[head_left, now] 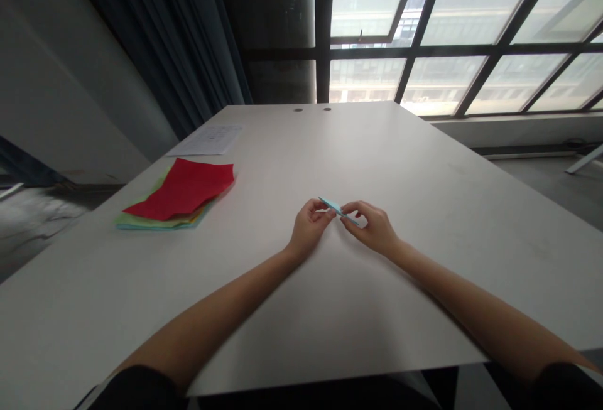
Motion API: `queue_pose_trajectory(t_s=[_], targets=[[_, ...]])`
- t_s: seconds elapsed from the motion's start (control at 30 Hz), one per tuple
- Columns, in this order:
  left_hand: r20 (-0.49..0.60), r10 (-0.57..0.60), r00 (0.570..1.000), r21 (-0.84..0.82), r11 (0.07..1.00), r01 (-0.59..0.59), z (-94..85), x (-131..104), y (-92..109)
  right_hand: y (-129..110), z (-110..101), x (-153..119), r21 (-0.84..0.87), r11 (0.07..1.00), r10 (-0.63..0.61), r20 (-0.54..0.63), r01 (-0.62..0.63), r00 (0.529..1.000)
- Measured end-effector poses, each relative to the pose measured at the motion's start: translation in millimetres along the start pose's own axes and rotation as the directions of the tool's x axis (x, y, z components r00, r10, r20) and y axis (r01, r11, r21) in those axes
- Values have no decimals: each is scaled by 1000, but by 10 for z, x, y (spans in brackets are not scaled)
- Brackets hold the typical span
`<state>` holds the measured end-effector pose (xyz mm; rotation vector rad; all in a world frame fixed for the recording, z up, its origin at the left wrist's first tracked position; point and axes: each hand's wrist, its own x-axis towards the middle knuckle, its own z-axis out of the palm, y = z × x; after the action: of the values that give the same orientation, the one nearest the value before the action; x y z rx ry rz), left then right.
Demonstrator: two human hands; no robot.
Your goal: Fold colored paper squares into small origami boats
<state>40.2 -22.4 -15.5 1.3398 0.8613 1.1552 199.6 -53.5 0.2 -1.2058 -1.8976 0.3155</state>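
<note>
A small piece of light blue folded paper (331, 205) is held between my two hands, a little above the white table. My left hand (311, 225) pinches its left side between thumb and fingers. On the other side, my right hand (370, 226) grips the paper's right part with thumb and fingertips. The paper slants down from upper left to lower right, and the fingers cover some of it. Its exact folded shape is too small to make out.
To the left lies a stack of coloured paper, with a red sheet (188, 189) on top of green, yellow and blue ones. Behind it rests a printed white sheet (207, 140). The white table (301, 159) extends toward dark-framed windows (372, 77) and a blue curtain (188, 39).
</note>
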Motion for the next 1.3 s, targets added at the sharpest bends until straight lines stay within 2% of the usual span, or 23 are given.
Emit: queue_pose_trajectory(t_s=[0.27, 0.43, 0.63, 0.8, 0.9, 1.07, 1.2, 1.3], targets=[[129, 7, 992, -116, 993, 8, -8, -32, 65, -36, 43, 8, 210, 977, 36, 24, -40, 999], [130, 25, 991, -122, 992, -8, -24, -41, 69, 14, 56, 19, 290, 952, 89, 55, -101, 995], [127, 21, 992, -7, 1000, -20, -60, -22, 10, 37, 35, 13, 317, 940, 102, 89, -125, 991], [163, 84, 983, 130, 986, -105, -43, -48, 13, 16, 45, 4, 272, 951, 133, 66, -146, 989], [185, 138, 973, 190, 966, -173, -26, -65, 27, 28, 70, 9, 306, 932, 190, 47, -195, 981], [199, 196, 960, 199, 951, -235, -32, -47, 14, 101, 95, 46, 508, 809, 316, 50, -297, 947], [155, 172, 973, 191, 961, -200, -59, -3, -12, 135, 90, 68, 694, 602, 420, 146, -395, 896], [155, 145, 977, 168, 971, -171, -74, 18, -26, 152, 82, 76, 761, 473, 470, 208, -443, 858]])
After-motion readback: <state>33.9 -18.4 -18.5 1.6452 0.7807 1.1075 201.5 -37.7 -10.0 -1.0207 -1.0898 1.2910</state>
